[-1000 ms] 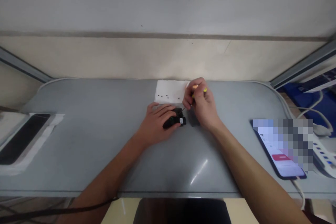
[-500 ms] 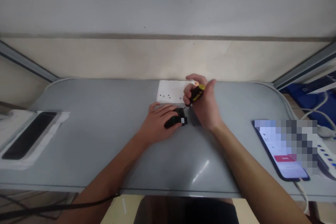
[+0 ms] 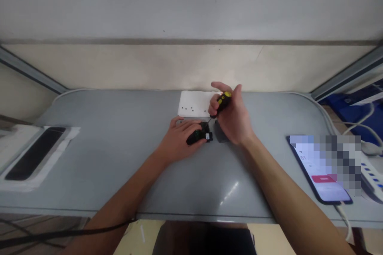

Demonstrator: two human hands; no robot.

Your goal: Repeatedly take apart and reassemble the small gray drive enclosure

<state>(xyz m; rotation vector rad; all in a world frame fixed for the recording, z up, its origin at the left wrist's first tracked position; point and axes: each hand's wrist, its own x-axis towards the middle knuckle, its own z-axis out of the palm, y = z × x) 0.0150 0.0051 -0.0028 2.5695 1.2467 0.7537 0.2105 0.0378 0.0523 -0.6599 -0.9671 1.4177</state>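
Observation:
A small black device [image 3: 194, 137] with a white label lies on the grey table under my left hand [image 3: 177, 140], whose fingers and thumb are closed around it. Its exact kind cannot be made out. My right hand [image 3: 235, 121] grips a black and yellow screwdriver [image 3: 223, 101]; the thin shaft slants down and its tip meets the device. A dark flat piece [image 3: 222, 134] lies partly beneath my right hand. Just behind the hands is a white sheet [image 3: 196, 99] bearing several tiny dark screws or dots.
A lit phone [image 3: 320, 171] with a cable lies at the right, beside a white power strip [image 3: 372, 179]. On the left, a dark phone-like slab [image 3: 36, 153] rests on white paper. A wall panel [image 3: 134, 65] stands along the table's back edge.
My right hand has tilted slightly, with the screwdriver's handle shifting a little up and left. More of the dark flat piece shows. My left hand stays on the device.

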